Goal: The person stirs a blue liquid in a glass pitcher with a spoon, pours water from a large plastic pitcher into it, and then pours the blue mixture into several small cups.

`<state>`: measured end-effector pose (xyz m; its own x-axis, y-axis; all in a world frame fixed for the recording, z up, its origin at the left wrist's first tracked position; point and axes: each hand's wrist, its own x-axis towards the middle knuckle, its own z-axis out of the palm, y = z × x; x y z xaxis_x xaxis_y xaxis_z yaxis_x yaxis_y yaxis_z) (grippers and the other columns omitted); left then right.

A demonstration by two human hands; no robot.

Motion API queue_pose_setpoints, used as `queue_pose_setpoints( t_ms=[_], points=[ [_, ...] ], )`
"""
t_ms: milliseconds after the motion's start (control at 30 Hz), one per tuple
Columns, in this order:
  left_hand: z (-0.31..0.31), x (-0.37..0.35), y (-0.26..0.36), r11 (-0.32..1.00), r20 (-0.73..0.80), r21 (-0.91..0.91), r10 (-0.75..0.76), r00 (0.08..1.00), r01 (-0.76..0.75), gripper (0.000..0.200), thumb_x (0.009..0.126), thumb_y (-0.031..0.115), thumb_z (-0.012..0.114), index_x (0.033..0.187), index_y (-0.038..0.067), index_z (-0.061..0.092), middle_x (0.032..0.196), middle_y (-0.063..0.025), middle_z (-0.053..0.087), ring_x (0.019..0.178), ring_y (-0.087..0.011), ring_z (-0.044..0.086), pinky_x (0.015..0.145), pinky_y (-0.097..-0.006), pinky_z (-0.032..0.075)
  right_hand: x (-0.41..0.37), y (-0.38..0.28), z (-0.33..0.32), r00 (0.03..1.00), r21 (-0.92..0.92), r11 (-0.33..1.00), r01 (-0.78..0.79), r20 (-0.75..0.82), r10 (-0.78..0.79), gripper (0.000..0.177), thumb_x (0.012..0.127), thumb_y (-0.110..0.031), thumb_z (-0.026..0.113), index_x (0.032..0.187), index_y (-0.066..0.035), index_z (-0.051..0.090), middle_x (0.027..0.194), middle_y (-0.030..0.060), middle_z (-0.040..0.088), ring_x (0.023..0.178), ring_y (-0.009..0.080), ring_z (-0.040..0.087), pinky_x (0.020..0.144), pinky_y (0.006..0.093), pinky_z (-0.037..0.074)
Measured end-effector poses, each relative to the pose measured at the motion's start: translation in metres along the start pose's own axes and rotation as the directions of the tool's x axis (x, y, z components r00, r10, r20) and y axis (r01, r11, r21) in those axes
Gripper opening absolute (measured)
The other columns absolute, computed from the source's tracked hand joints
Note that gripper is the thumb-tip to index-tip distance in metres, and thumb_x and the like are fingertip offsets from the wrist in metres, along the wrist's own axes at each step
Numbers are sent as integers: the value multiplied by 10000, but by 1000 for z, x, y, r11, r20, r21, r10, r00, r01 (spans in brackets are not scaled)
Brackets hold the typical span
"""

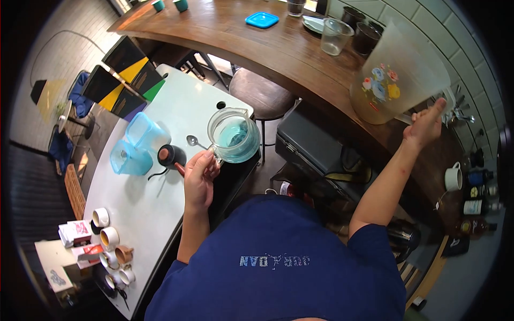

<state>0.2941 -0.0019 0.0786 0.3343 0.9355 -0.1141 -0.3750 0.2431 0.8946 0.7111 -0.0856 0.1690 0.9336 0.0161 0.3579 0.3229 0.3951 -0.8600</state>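
Observation:
My left hand point(201, 179) is closed round the handle of a glass carafe point(234, 140) with bluish liquid in it, held over the edge of the white table. My right hand point(426, 124) grips the handle of a large frosted plastic pitcher point(393, 77) with printed flowers, tilted at the wooden counter. Just left of the carafe, a spoon point(194, 140) lies on the white table. A dark gooseneck kettle point(171, 156) stands near my left hand, with two light-blue plastic containers point(131, 159) beyond it.
Several cups point(109, 236) crowd the white table's point(155, 214) near left end. On the wooden counter point(300, 64) sit a blue lid point(262, 20) and a clear plastic cup point(336, 37). A round stool point(261, 93) and a black case point(313, 144) stand between the surfaces. A white mug point(453, 176) is at the right.

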Motion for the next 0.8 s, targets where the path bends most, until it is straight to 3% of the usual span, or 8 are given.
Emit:
queue_pose_setpoints(
  t_ms=[267, 400, 600, 633, 667, 733, 767, 800],
  points=[
    [-12, -10, 6, 997, -54, -67, 45, 997, -49, 254, 882, 197, 542, 664, 82, 482, 596, 28, 367, 568, -77, 368, 541, -227, 292, -6, -4, 1, 997, 102, 995, 24, -81, -16, 485, 864, -381, 640, 575, -148, 329, 503, -76, 254, 406, 24, 213, 378, 234, 161],
    [-19, -6, 10, 995, -98, -71, 69, 993, -77, 256, 881, 195, 544, 660, 82, 479, 592, 29, 362, 566, -78, 367, 538, -226, 291, -9, -17, -3, 997, 91, 993, 70, -28, -67, 464, 884, -380, 610, 595, -138, 340, 526, -63, 265, 396, 35, 219, 382, 233, 159],
    [-25, 0, 19, 993, -87, -55, 104, 991, -109, 212, 882, 183, 557, 710, 59, 552, 594, 35, 381, 557, -65, 354, 521, -216, 277, -6, -56, -11, 990, 224, 973, -56, 142, 24, 522, 897, -453, 555, 555, -142, 314, 484, -49, 240, 393, 54, 214, 393, 242, 180],
    [-26, 2, 20, 992, -88, -58, 106, 990, -111, 212, 882, 183, 557, 710, 59, 552, 594, 35, 381, 557, -65, 354, 521, -216, 277, -1, -59, -25, 911, 282, 948, -146, 413, 17, 418, 914, -427, 535, 660, -108, 444, 535, -41, 350, 415, 61, 309, 408, 225, 275],
    [-28, 4, 22, 994, -70, -16, 103, 992, -104, 211, 887, 178, 556, 714, 58, 556, 598, 40, 387, 554, -58, 345, 516, -212, 266, 3, -55, -27, 910, 285, 948, -144, 415, 14, 418, 914, -427, 535, 660, -108, 444, 535, -41, 350, 415, 61, 309, 408, 225, 275],
    [-28, 8, 31, 994, -45, 35, 103, 994, -101, 223, 901, 183, 555, 715, 60, 558, 612, 51, 408, 546, -40, 324, 503, -202, 239, -7, -62, -7, 980, 246, 964, -102, 192, 54, 405, 906, -473, 522, 745, -101, 518, 625, -22, 466, 547, 73, 460, 516, 212, 379],
    [-31, 11, 35, 995, -18, 48, 94, 995, -93, 227, 903, 192, 556, 718, 62, 558, 615, 51, 415, 543, -39, 325, 504, -200, 241, -14, -62, -3, 953, 285, 952, -114, 302, 24, 416, 924, -425, 510, 1077, -40, 548, 958, 38, 597, 887, 142, 579, 761, 277, 477],
    [-35, 13, 37, 995, 4, 57, 81, 997, -81, 231, 906, 200, 557, 720, 63, 559, 618, 50, 421, 540, -37, 325, 504, -199, 243, -15, -55, -3, 950, 294, 949, -116, 313, 19, 416, 924, -425, 510, 1077, -40, 548, 958, 38, 597, 887, 142, 579, 761, 277, 477]
  ],
)
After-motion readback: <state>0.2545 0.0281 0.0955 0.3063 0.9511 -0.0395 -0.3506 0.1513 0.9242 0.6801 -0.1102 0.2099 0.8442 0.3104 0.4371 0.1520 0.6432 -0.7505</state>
